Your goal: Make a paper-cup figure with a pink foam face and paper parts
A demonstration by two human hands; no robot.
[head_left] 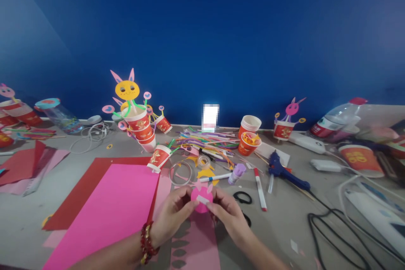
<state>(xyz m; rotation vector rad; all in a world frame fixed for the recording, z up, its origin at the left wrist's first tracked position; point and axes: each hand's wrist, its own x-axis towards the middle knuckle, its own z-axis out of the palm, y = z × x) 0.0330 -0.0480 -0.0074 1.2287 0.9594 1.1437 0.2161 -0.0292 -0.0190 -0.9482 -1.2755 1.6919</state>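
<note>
My left hand [171, 211], with a beaded bracelet [146, 242] at the wrist, pinches the left edge of a bright pink paper disc [201, 208]. The fingers of my right hand [232, 217] are closed on its right edge. Two pale pink ears [209, 188] stick up from the top of the disc. A small whitish strip [204, 199] lies slantwise across it, near both thumbs. Beneath the hands is a light pink sheet [207, 247] with leaf-shaped cutouts. Black scissors [243, 197] lie beside my right hand, which partly hides them.
Left lie bright pink paper [110, 206] and red paper [77, 196]. Paper-cup bunny figures [127, 90] stand behind. Pipe cleaners [209, 140], a tape roll [180, 173], a purple glue stick [236, 174] and a marker [260, 190] lie ahead. A blue glue gun [286, 171] with a looping cord is right.
</note>
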